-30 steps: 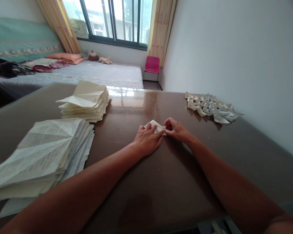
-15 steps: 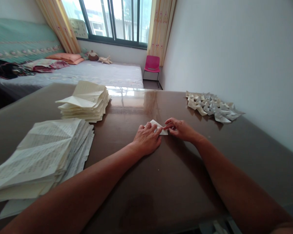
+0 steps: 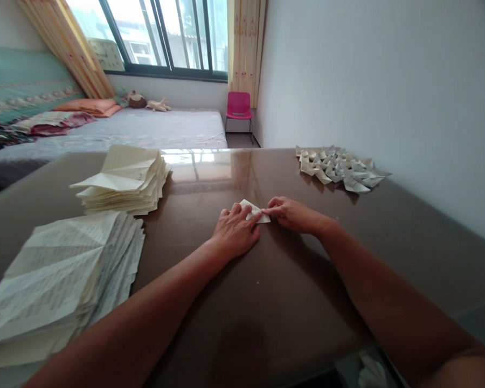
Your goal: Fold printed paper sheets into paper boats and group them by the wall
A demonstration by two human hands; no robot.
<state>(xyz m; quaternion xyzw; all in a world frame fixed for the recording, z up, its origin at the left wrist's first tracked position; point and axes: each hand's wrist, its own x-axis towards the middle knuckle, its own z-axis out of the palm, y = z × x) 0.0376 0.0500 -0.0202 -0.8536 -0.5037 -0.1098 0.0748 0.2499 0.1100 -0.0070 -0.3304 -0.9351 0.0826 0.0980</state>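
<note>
paper (image 3: 253, 208) under left fingers (image 3: 236, 209), right fingers (image 3: 272, 212) at edge

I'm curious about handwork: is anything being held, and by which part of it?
A small folded paper: the left hand presses its left side on the table; the right hand is at its right edge; whether it pinches is unclear.
</note>
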